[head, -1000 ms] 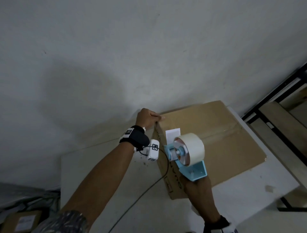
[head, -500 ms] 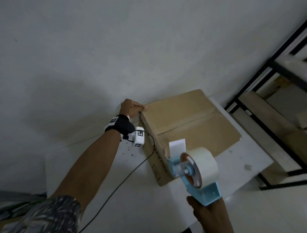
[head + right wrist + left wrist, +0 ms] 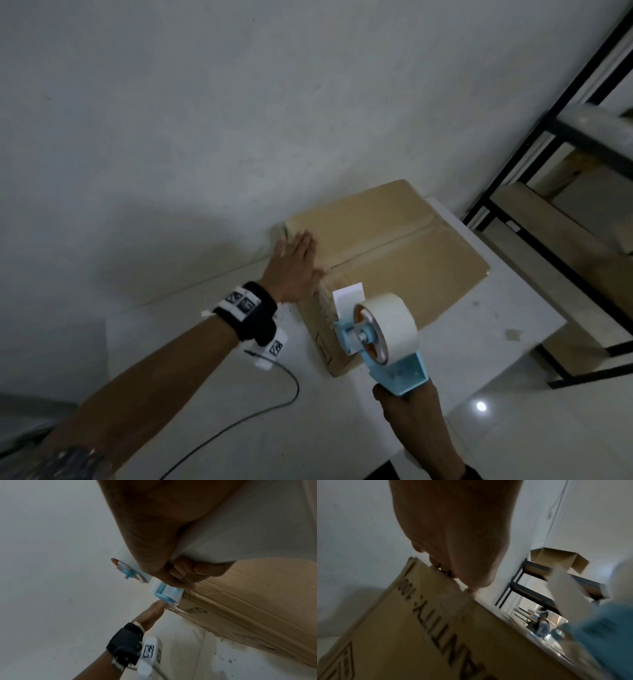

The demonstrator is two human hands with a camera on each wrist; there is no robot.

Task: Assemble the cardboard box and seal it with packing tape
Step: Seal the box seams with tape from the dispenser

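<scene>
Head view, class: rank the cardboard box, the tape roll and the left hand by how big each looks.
1. cardboard box
2. tape roll, though nearer the camera
3. left hand, close to the roll; unsure

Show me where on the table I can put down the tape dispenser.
Bare table lies left of the cardboard box, crossed by a black cable. A narrower strip runs along the box's right side. Crowded: the near corner, where the left hand and tape dispenser meet.
</scene>
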